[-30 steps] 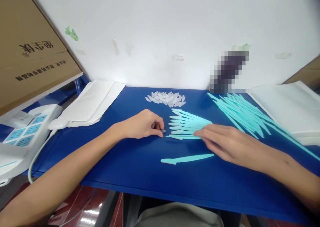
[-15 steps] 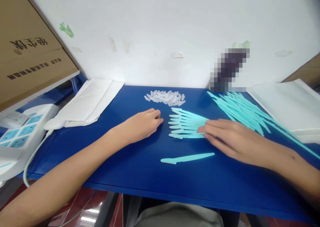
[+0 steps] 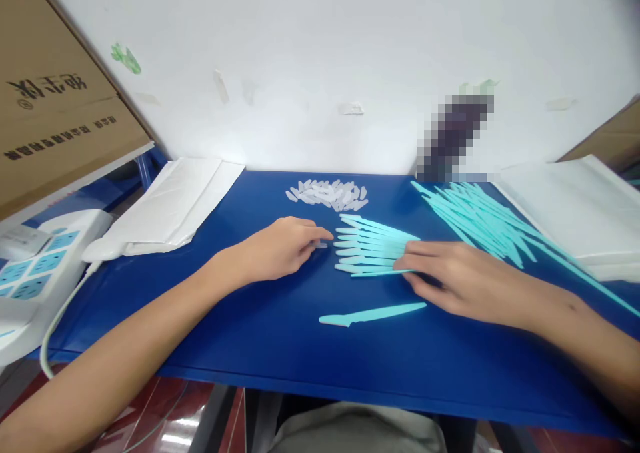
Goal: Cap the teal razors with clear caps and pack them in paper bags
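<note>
My left hand (image 3: pixel 280 248) lies on the blue table top (image 3: pixel 280 333), its fingertips pinched on a small clear cap (image 3: pixel 321 244) at the left ends of a fanned row of teal plastic sticks (image 3: pixel 370 245). My right hand (image 3: pixel 453 278) rests flat on the right ends of that row, fingers stretched out, and touches the lowest, slightly tilted stick. One teal stick (image 3: pixel 373 315) lies alone in front of the row. A heap of clear caps (image 3: pixel 325 195) sits behind the row. A big loose pile of teal sticks (image 3: pixel 480 218) lies to the back right.
White plastic bags lie flat at the back left (image 3: pixel 170 203) and at the right (image 3: pixel 575 206). A white power strip (image 3: pixel 30 260) with a cable and a cardboard box (image 3: pixel 50 106) stand at the left. A white wall runs behind the table.
My left hand moved from the lower end of the row up to its middle, still pinched at the sticks' left tips. My right hand stayed on the row.
</note>
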The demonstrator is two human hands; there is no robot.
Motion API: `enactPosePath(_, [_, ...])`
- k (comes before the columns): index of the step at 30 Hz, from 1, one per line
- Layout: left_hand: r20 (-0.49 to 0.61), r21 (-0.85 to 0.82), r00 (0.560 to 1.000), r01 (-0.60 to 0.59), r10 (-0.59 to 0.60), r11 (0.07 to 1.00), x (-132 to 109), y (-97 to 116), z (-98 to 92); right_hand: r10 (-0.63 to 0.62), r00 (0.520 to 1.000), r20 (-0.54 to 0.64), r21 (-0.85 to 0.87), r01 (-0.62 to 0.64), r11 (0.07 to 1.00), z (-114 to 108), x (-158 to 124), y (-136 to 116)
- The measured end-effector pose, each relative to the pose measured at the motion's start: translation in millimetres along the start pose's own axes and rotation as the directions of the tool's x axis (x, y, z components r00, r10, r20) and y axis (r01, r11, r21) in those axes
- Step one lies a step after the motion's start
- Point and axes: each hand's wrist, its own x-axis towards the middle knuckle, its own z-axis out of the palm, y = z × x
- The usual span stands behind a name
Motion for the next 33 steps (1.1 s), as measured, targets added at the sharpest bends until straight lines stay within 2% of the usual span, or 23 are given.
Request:
enactPosePath(3, [0.085, -0.24, 0.996, 0.059, -0.04, 0.969, -1.6, 0.9, -6.1, -0.011, 1.0, -0.015, -0.023, 0.011, 1.0, -0.7, 0.0, -0.5])
enactPosePath(6, [0.218, -0.284, 0.976, 0.086, -0.023, 0.955, -3.0, 7.7, -10.2, -0.025, 0.999, -0.024, -0.042, 0.024, 0.999, -0.8, -0.7, -1.9])
enactPosePath(8, [0.233, -0.269, 0.973, 0.06, 0.004, 0.961, -2.4, 15.1, -8.1, -0.03, 1.0, -0.007, -0.035, 0.03, 0.999, 0.0, -1.1, -2.8])
enactPosePath(12, [0.135, -0.21, 0.99, -0.018, 0.047, 0.978, 2.3, 26.5, 6.1, -0.015, 1.0, 0.006, 0.001, 0.015, 1.0, 2.1, -0.8, -3.4])
enactPosePath(20, [-0.05, -0.147, 0.988, -0.149, 0.143, 0.978, 5.5, 27.6, 27.7, -0.002, 1.0, -0.003, 0.112, 0.002, 0.994, -7.2, 0.9, -10.9])
enactPosePath(24, [-0.057, -0.163, 0.975, -0.221, 0.214, 0.962, 9.5, 32.9, 36.4, -0.004, 0.999, 0.054, 0.108, -0.002, 0.994, -2.0, 2.9, -16.6])
enactPosePath(26, [-0.075, -0.086, 0.97, -0.237, 0.231, 0.968, 10.2, 34.9, 39.9, -0.005, 0.999, 0.035, 0.072, 0.003, 0.997, 3.8, 4.6, -17.1])
enactPosePath(28, [-0.102, 0.004, 0.965, -0.243, 0.242, 0.97, 9.8, 35.0, 41.1, -0.024, 1.0, -0.018, 0.012, 0.024, 1.0, 8.8, 6.0, -15.9])
enactPosePath(30, [-0.125, 0.026, 0.962, -0.239, 0.241, 0.971, 9.6, 31.4, 38.3, -0.07, 0.995, -0.075, -0.069, 0.065, 0.995, 11.6, 6.7, -13.7])
enactPosePath(31, [-0.144, 0.014, 0.967, -0.212, 0.212, 0.977, 9.9, 27.2, 35.2, -0.091, 0.991, -0.097, -0.112, 0.08, 0.991, 12.2, 6.7, -12.6])
enactPosePath(33, [-0.212, -0.016, 0.975, -0.07, 0.065, 0.997, 11.1, 12.8, 26.2, -0.109, 0.984, -0.143, -0.184, 0.082, 0.98, 12.4, 6.2, -10.8])
